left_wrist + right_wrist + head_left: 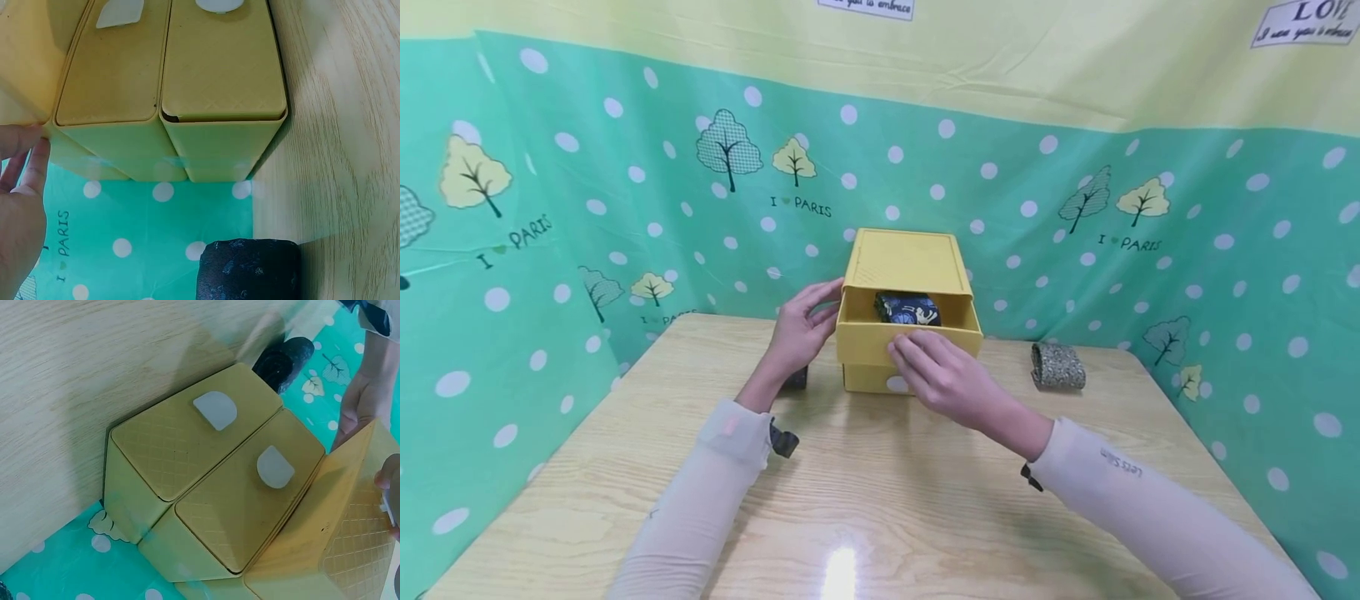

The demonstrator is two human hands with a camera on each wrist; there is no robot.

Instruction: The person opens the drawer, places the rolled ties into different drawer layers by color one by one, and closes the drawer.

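A yellow drawer box (906,260) stands at the back of the table, its top drawer (862,343) pulled out towards me. Inside that drawer sits a rolled, dark blue patterned cloth (910,309), much like a rolled necktie. My right hand (951,379) is at the drawer's front, its fingers pinching the white handle tab (389,506) in the right wrist view. Against the box's left side rests my left hand (801,329), fingers fairly straight and fingertips at the upper edge. Two lower drawers with white tabs (215,410) are closed in both wrist views.
A grey speckled cloth roll (1059,367) lies to the right of the box. Left of it, partly behind my left wrist, is a dark roll (249,269). A green dotted curtain (925,183) hangs behind and beside the wooden table (850,467).
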